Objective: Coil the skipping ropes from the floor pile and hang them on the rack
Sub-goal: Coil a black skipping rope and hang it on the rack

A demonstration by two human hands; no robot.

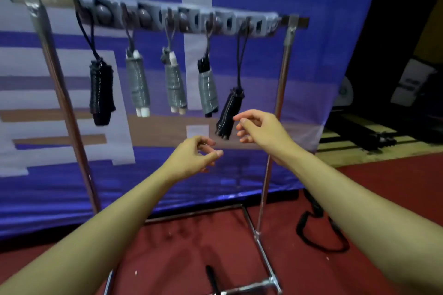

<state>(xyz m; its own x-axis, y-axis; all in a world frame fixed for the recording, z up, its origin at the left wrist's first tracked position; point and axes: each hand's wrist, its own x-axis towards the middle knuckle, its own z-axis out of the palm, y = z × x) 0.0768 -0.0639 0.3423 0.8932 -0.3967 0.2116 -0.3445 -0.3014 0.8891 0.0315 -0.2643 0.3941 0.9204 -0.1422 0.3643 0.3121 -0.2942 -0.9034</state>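
At the bottom middle of the frame we see a black handle (211, 276) lying on the red floor (182, 242), and a loose black rope (316, 230) lies at the lower right. Our left hand (191, 158) is in the middle, fingers loosely curled and holding nothing. Our right hand (261, 130) is a bit higher, fingers spread and loose, just beside the tilted black coiled rope (229, 114) but not touching it. Behind, the rack (271, 163) holds five coiled ropes in a row: another black one (101, 93) at the left and three grey ones (175, 86) in the middle. A blue sheet (299, 55) hangs at the back.
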